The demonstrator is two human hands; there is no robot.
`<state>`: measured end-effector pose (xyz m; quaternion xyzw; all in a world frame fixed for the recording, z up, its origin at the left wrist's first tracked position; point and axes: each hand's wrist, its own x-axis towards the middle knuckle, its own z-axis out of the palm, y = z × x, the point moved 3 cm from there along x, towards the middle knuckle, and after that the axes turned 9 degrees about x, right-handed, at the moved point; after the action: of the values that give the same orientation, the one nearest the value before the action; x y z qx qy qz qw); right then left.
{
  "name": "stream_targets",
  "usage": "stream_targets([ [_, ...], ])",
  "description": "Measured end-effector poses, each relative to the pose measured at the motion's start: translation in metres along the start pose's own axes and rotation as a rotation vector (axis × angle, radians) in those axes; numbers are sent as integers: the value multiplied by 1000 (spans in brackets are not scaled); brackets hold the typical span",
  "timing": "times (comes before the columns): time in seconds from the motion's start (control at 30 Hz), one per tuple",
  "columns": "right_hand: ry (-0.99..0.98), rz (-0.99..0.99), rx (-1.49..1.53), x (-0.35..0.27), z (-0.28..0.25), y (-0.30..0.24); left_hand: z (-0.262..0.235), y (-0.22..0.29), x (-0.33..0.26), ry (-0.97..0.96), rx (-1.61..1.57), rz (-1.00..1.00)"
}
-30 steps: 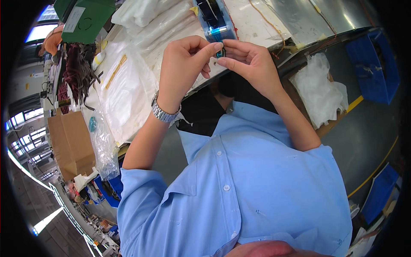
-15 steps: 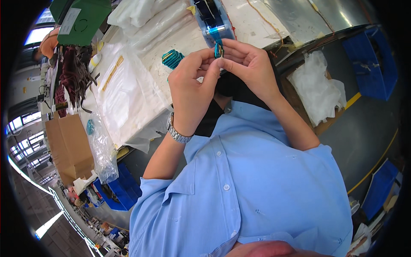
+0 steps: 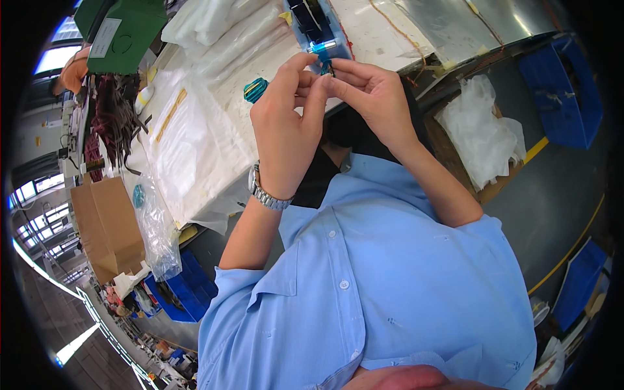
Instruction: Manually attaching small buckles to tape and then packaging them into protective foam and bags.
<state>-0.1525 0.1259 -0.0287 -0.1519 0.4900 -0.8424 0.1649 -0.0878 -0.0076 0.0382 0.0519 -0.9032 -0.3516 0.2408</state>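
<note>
Since the glossy teal piece (image 3: 327, 67) seems light, left hand (image 3: 288, 107) and right hand (image 3: 379, 101) aptly pinch its sides at the white bench edge (image 3: 404, 62).

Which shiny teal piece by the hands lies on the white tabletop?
The banded teal bundle left of the left hand; the other piece sits between that hand and the right hand.

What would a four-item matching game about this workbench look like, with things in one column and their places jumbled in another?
Things:
1. Wristwatch
2. Teal bundle
3. Tape dispenser
4. Small teal piece

Places:
A. At the fingertips of the left hand and right hand
B. At the picture's top edge, beyond the hands
C. Around the left wrist
D. On the white table, left of the left hand

Pairs: 1-C, 2-D, 3-B, 4-A
</note>
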Motion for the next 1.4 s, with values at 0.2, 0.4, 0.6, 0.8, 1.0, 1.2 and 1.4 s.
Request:
stream_targets([
  [0.2,1,11,101,1,2,2,8,-10,1,51,142,219],
  [0.4,65,197,-110,-46,-8,0,16,-8,-39,-128,-147,-179],
  [0.6,-93,11,-468,-50,3,-21,4,-30,-58,-123,-391,-338],
  [0.8,-403,269,-300,-46,4,-19,-23,-39,-68,-271,-481,-376],
  [1.0,-386,143,-411,-48,22,-8,-43,-44,-79,-226,-341,-278],
  [1.2,-386,42,-448,-42,36,1,-66,-37,-77,-265,78,-51],
  [1.4,-301,79,-360,-32,42,-11,-84,-60,-53,30,294,22],
])
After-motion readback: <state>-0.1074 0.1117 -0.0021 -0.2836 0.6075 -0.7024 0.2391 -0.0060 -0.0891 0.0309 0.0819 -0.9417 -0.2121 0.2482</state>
